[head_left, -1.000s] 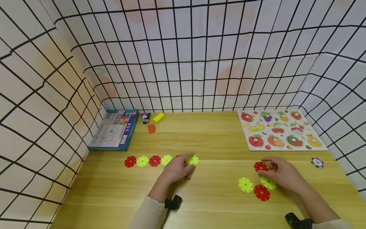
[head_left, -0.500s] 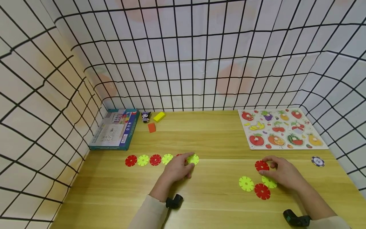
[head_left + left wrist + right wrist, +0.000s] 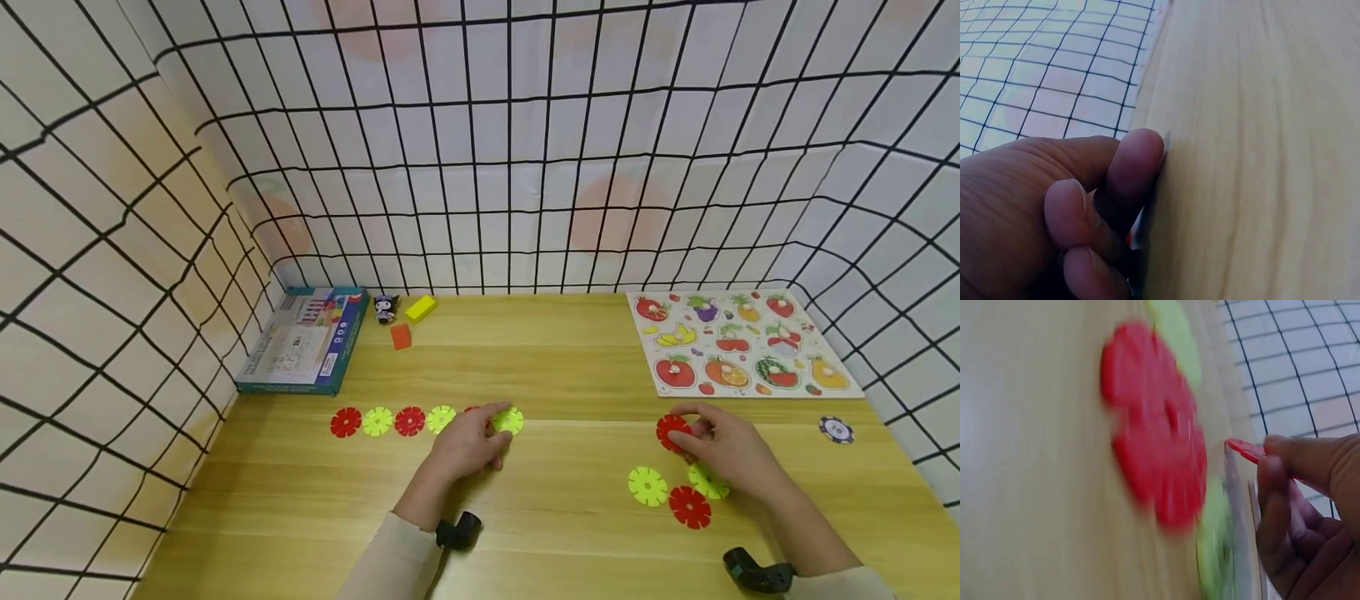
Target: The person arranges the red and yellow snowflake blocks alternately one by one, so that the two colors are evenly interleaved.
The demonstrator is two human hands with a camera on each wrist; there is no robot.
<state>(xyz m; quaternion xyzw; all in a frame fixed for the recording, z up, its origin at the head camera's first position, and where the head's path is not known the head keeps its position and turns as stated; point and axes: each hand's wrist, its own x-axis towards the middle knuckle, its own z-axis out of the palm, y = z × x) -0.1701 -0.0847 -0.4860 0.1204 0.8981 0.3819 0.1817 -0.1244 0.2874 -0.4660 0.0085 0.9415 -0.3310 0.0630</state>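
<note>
My right hand (image 3: 727, 450) pinches a red snowflake disc (image 3: 672, 433) between thumb and fingers; in the right wrist view this disc (image 3: 1246, 450) tilts edge-on above the table. Beneath and beside that hand lie a yellow-green disc (image 3: 705, 482), partly covered, another red disc (image 3: 689, 507) and a second yellow-green one (image 3: 647, 487). My left hand (image 3: 461, 442) rests on the table at the right end of a row of alternating red and yellow-green discs. Its index finger and thumb touch around the last yellow-green disc (image 3: 512, 420), and it covers most of a red one (image 3: 471, 409).
A boxed set (image 3: 303, 342) lies at the back left, near a small figurine (image 3: 386, 308), a yellow block (image 3: 422, 308) and an orange block (image 3: 401, 337). At the back right lies a fruit puzzle board (image 3: 742, 346), with a poker chip (image 3: 836, 430) in front. Black netting (image 3: 510, 167) surrounds the table.
My right hand has moved slightly left with the red disc, away from the yellow-green disc below it. The left hand stays at the end of the row.
</note>
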